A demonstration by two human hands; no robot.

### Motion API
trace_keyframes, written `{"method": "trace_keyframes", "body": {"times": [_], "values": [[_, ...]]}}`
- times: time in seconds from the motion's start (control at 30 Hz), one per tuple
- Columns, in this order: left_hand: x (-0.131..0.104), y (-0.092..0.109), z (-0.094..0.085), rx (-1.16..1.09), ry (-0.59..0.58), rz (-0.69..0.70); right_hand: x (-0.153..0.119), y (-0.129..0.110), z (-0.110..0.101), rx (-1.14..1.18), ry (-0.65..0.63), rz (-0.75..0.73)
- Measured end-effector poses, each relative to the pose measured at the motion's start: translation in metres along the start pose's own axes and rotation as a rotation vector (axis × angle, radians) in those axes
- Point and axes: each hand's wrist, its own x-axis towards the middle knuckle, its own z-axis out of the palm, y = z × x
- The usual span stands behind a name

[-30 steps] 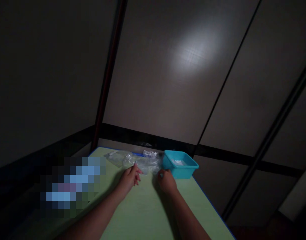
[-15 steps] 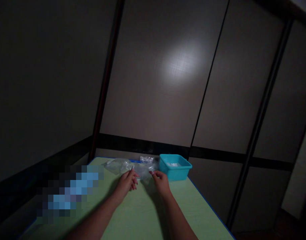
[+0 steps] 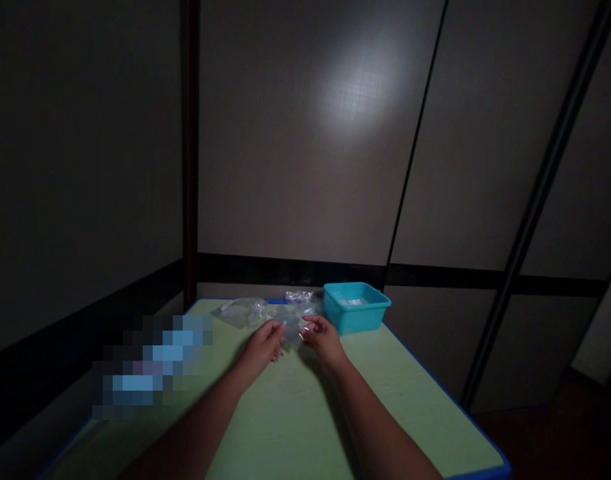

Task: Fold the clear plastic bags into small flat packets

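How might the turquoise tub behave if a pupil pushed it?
The turquoise tub would probably keep its shape, as its walls look straight and moulded. Its boxy form suggests sliding rather than rolling. It may be light, with only something pale showing inside.

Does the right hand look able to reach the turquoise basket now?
Probably yes: the turquoise basket stands just beyond the right hand, and nothing visible blocks the way between them.

Along the far side of the table (image 3: 280,417), plastic bags (image 3: 241,311) are spread, with a tub (image 3: 361,323) placed to their right. Something thin (image 3: 354,302) is contained in the tub. The table is backed by panels (image 3: 305,173).
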Motion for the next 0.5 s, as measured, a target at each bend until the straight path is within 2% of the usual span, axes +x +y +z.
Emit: {"method": "trace_keyframes", "body": {"times": [0.17, 0.3, 0.5], "values": [[-0.0042, 0.0050, 0.0038, 0.006, -0.020, 0.004, -0.0024, -0.0009, 0.0041, -0.076, -0.063, 0.078], [-0.0036, 0.0089, 0.0001, 0.016, 0.015, 0.034, -0.0017, 0.0020, 0.0044, -0.151, -0.054, 0.035], [-0.0014, 0.0082, -0.0011, 0.013, 0.017, -0.002, 0.0002, 0.0030, 0.0026, -0.195, -0.014, -0.010]]}}
